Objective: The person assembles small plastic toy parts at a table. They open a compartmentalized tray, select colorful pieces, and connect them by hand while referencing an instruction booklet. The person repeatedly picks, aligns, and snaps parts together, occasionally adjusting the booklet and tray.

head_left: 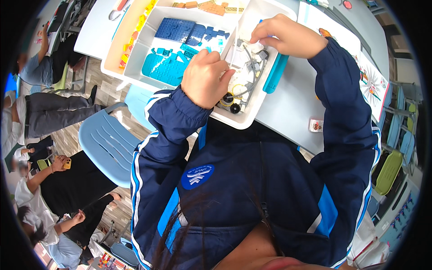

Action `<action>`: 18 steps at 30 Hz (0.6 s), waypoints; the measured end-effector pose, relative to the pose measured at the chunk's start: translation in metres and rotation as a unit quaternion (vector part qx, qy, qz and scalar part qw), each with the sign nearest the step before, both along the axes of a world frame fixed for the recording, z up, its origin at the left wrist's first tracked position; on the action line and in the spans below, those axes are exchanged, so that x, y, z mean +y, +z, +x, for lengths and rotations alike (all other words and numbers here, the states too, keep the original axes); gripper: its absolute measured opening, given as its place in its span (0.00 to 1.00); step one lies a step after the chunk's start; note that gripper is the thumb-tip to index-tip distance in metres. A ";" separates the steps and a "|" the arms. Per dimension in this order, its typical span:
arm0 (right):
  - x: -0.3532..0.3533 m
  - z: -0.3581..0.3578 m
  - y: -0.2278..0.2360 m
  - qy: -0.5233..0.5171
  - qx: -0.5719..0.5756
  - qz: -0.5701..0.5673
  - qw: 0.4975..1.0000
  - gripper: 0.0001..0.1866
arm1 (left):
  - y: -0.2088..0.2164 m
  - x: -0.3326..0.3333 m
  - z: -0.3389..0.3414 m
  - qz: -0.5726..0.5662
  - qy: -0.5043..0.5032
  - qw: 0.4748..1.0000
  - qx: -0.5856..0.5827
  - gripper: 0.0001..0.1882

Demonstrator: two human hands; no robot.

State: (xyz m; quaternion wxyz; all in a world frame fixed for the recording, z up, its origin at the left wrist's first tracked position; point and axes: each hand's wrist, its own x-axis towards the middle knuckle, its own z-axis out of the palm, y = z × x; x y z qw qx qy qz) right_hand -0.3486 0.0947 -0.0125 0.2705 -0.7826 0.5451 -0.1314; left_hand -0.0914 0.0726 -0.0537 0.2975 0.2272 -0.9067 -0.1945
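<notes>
A white compartmented tray (pixel 244 120) of building bricks sits on the table in front of me. My right hand (pixel 288 36) reaches into its right compartment from the right. Its thumb and fingers are pinched near the loose pieces, and what they hold is too small to make out. Curled at the divider beside that compartment is my left hand (pixel 204 78), its thumb toward the pieces; anything inside its fingers is hidden. Grey pieces (pixel 257 64), a bent grey tube and small black wheels (pixel 235 108) lie there. The middle compartment holds teal plates (pixel 163 68) and dark blue plates (pixel 174 29).
Yellow and orange bricks (pixel 128 45) fill the tray's left side. A teal handle (pixel 275 74) runs along its right wall. A small clear box (pixel 316 125) and a printed sheet (pixel 372 85) lie to the right. A blue chair (pixel 108 144) and several people are at left.
</notes>
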 end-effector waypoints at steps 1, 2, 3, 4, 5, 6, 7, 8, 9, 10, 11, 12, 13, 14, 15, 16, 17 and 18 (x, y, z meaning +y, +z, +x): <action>0.008 0.003 0.006 0.014 0.010 -0.021 1.000 0.11 | -0.001 0.000 -0.001 0.005 0.001 1.000 -0.012 0.07; 0.015 0.009 0.012 0.029 0.018 -0.042 0.999 0.10 | -0.001 0.000 -0.001 0.004 0.002 1.000 -0.019 0.07; 0.022 0.013 0.017 0.045 0.027 -0.063 0.997 0.10 | -0.001 0.000 -0.001 0.002 0.003 1.000 -0.026 0.07; 0.027 0.016 0.020 0.061 0.042 -0.084 0.994 0.10 | -0.001 -0.001 -0.001 0.000 0.004 0.999 -0.033 0.07; 0.032 0.018 0.022 0.077 0.058 -0.106 0.990 0.10 | -0.001 0.000 0.000 -0.010 0.000 0.999 -0.033 0.07; 0.036 0.020 0.024 0.093 0.073 -0.127 0.985 0.10 | -0.002 0.001 0.000 -0.019 -0.004 0.999 -0.032 0.07; 0.041 0.020 0.026 0.116 0.110 -0.147 0.976 0.11 | -0.001 0.001 0.001 -0.030 -0.008 0.999 -0.032 0.07; 0.048 0.020 0.029 0.114 0.114 -0.162 0.973 0.11 | 0.001 0.002 0.002 -0.043 -0.015 0.999 -0.023 0.06; 0.055 0.019 0.033 0.112 0.119 -0.177 0.971 0.12 | 0.004 0.004 0.003 -0.055 -0.023 0.998 -0.015 0.06; 0.062 0.017 0.037 0.108 0.125 -0.191 0.968 0.12 | 0.009 0.006 0.004 -0.067 -0.032 0.997 -0.006 0.06; 0.069 0.013 0.040 0.099 0.129 -0.201 0.966 0.14 | 0.015 0.009 0.005 -0.066 -0.033 0.997 0.023 0.07; 0.075 0.008 0.042 0.097 0.132 -0.211 0.964 0.14 | 0.022 0.012 0.008 -0.065 -0.035 0.996 0.052 0.07; 0.080 0.002 0.042 0.095 0.135 -0.222 0.961 0.14 | 0.028 0.015 0.010 -0.064 -0.036 0.994 0.081 0.08; 0.085 -0.004 0.043 0.094 0.138 -0.232 0.958 0.14 | 0.033 0.018 0.012 -0.066 -0.032 0.993 0.092 0.09; 0.091 -0.008 0.042 0.081 0.133 -0.224 0.962 0.14 | 0.037 0.020 0.014 -0.068 -0.028 0.992 0.104 0.09; 0.097 -0.012 0.041 0.068 0.129 -0.216 0.965 0.13 | 0.039 0.021 0.016 -0.070 -0.024 0.991 0.115 0.10; 0.102 -0.015 0.040 0.055 0.124 -0.208 0.969 0.13 | 0.041 0.020 0.017 -0.073 -0.039 0.989 0.124 0.11; 0.106 -0.017 0.039 0.050 0.121 -0.203 0.970 0.13 | 0.040 0.019 0.017 -0.055 -0.054 0.990 0.118 0.10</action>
